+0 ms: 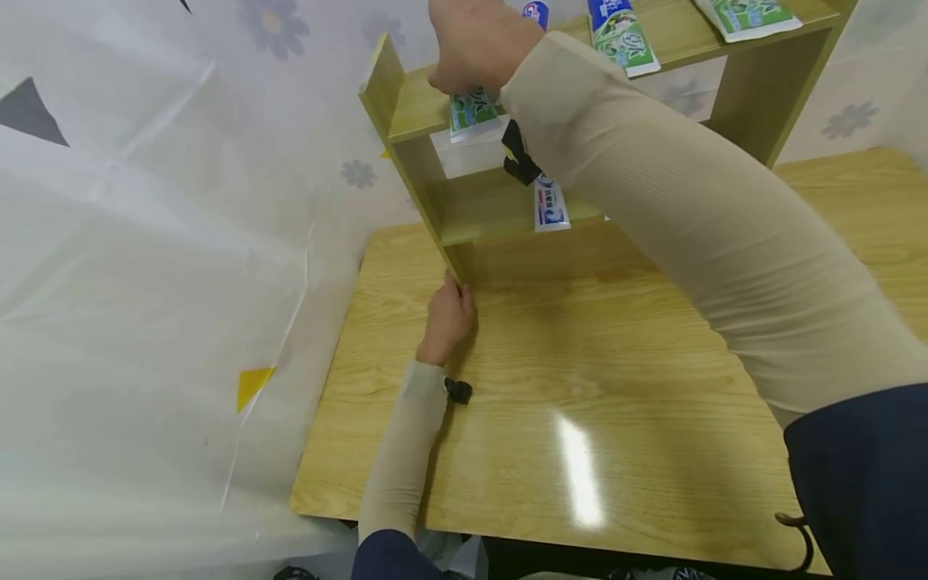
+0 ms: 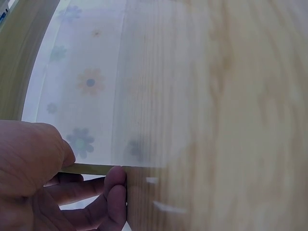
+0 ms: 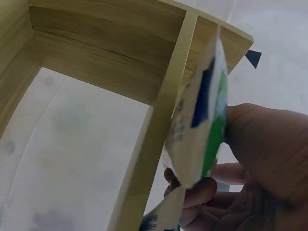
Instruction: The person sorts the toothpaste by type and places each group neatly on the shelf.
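Note:
At the left end of the upper shelf (image 1: 420, 101), my right hand (image 1: 486, 44) holds a green-and-white toothpaste tube (image 1: 473, 113). In the right wrist view the tube (image 3: 199, 115) stands edge-on between thumb and fingers, close beside the shelf's front edge. Part of a second white tube (image 3: 166, 211) shows under the fingers there. My left hand (image 1: 448, 318) grips the foot of the shelf unit's left side panel (image 1: 424, 189). The left wrist view has its thumb and fingers on either side of the thin panel edge (image 2: 89, 169).
Other tubes lie on the upper shelf: a blue-and-green tube (image 1: 625, 40) and a green-and-white tube (image 1: 750, 16). A white-and-blue tube (image 1: 551, 205) lies on the lower shelf. The unit stands on a wooden table (image 1: 580, 362), beside a plastic-covered wall (image 1: 181, 282).

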### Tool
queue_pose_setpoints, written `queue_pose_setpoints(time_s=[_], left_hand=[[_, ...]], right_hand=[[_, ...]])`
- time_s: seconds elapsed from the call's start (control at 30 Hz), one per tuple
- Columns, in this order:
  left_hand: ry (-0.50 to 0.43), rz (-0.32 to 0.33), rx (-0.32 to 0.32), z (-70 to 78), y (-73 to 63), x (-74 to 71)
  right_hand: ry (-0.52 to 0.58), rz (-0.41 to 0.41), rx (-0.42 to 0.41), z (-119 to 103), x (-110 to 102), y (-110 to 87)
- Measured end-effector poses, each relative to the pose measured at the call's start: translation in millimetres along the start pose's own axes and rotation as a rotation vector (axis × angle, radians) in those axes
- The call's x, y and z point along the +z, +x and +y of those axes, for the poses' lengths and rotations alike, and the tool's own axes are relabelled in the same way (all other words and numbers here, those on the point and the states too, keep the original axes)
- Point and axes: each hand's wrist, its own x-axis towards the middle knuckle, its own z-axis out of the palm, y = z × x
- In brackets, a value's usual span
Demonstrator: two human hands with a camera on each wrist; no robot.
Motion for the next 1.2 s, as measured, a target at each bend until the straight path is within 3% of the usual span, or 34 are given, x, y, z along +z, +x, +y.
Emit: queue_pose_setpoints(time_s=[0.07,0.13,0.37,0.6,0.77,1.2], left_hand=[[0.015,-0.004,0.004,-15.9,4.7,14.5],[0.022,-0.029,-0.010,-21.0,6.0,20.0],[0.018,-0.008,0.009,-21.8,6.3,21.4],[-0.012,-0.025,-0.028,-26.0,4.0,19.8],[0.017,0.013,0.006,-23.4,2.5,18.2],[0.034,0.007,0.003,-24.9,3.3,19.5]], right_hand=[[0.012,0.021,0.006,1,3,2.8],[0.019,0.052,0.004,3,7,5.8],[0.012,0.101,0.028,4,12,13.8],[0.023,0.107,0.064,0,18,16.4],[-0.018,0.109,0.062,-3,19,15.0],[-0.105,0.030,0.074,-3,21,24.1]])
